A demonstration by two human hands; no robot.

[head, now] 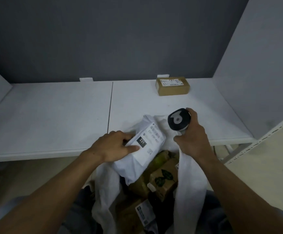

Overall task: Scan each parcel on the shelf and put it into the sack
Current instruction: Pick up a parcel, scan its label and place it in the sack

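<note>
My left hand grips a white poly-mailer parcel with a label reading 231, tilted over the mouth of the white sack. My right hand holds a black handheld scanner and also pinches the sack's right edge. The scanner's head is beside the parcel's upper end. Inside the sack lie several brown cardboard parcels. One brown cardboard box with a white label sits at the back right of the white shelf.
A dark grey wall stands behind the shelf. White side panels close it in, the right one being near the box. A perforated white upright runs at the far right. The sack hangs below the shelf's front edge.
</note>
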